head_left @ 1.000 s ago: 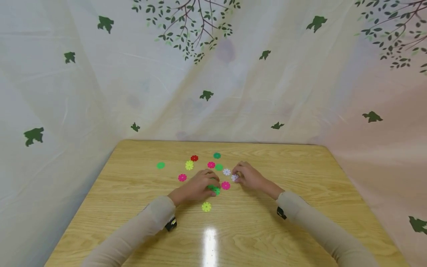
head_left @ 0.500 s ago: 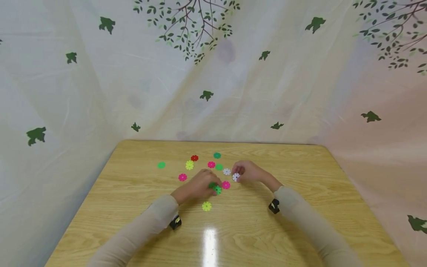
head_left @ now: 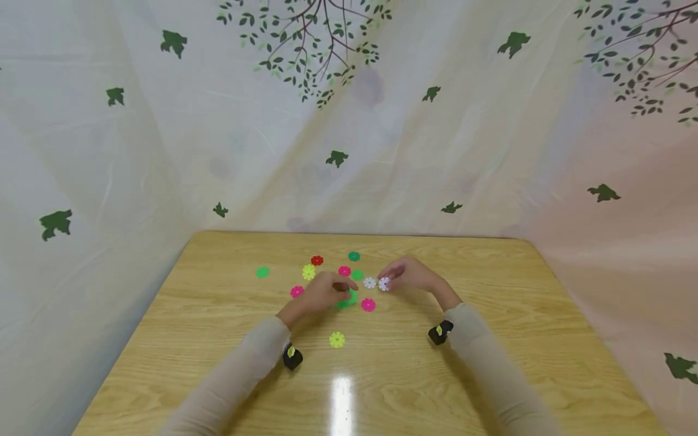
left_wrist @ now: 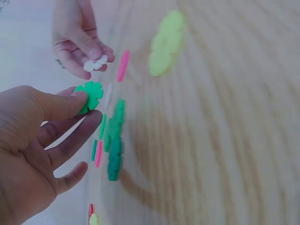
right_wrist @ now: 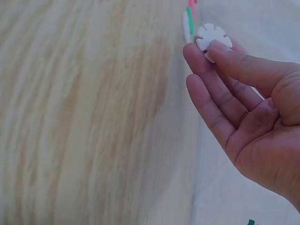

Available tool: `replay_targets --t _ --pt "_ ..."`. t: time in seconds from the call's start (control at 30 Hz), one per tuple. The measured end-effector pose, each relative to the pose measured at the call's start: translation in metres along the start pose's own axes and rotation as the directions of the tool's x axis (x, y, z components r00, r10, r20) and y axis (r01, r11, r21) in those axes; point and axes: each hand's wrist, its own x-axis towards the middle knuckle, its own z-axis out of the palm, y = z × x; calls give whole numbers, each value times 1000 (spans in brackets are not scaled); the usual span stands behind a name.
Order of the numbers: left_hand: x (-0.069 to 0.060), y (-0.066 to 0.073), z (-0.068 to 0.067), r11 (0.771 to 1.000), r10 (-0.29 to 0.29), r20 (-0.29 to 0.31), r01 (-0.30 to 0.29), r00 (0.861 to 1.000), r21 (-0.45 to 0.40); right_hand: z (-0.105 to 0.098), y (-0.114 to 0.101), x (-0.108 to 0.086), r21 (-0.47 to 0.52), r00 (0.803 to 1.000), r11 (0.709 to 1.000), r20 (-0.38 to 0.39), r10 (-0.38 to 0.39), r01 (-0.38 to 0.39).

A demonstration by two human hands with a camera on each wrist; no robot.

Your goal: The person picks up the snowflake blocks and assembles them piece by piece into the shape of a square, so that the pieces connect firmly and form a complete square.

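My left hand (head_left: 324, 293) pinches a green notched flower disc (left_wrist: 91, 96) between thumb and fingertip, above the table. Below it on the wood lie darker green discs (left_wrist: 115, 159), partly covered by the hand in the head view. To the right, my right hand (head_left: 415, 274) pinches a white notched flower disc (right_wrist: 212, 40) between thumb and fingers, its other fingers loosely bent. Between the two hands, another white disc (head_left: 369, 283) lies flat, with a pink disc (head_left: 368, 304) nearer to me. The two held discs are apart.
Loose discs lie about on the wooden table (head_left: 463, 387): a yellow one (head_left: 337, 340) in front, a red one (head_left: 317, 260) and a teal one (head_left: 354, 257) behind, a light green one (head_left: 263, 272) at far left. A printed cloth (head_left: 272, 181) stands behind the table.
My left hand has risen slightly with the green disc, moving away from the darker green on the table. My right hand, still pinching the white disc, has turned and shifted up a little.
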Motion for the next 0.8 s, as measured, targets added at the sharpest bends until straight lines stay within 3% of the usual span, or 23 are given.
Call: replay_targets --t 0.17,0.43,0.57,0.8 --pt "4 -4 -8 993 -32 -65 24 997 -114 -2 -3 1 91 999 996 -43 14 -10" --pt "8 -4 -15 971 -78 -144 42 987 -234 -1 -14 4 199 992 979 -128 -20 45" --pt "12 -2 -16 938 -115 -179 48 977 -344 2 -17 8 218 985 972 -160 -59 93" --pt "19 4 -17 882 -166 -236 37 957 -470 6 -31 13 262 968 962 -253 -9 77"
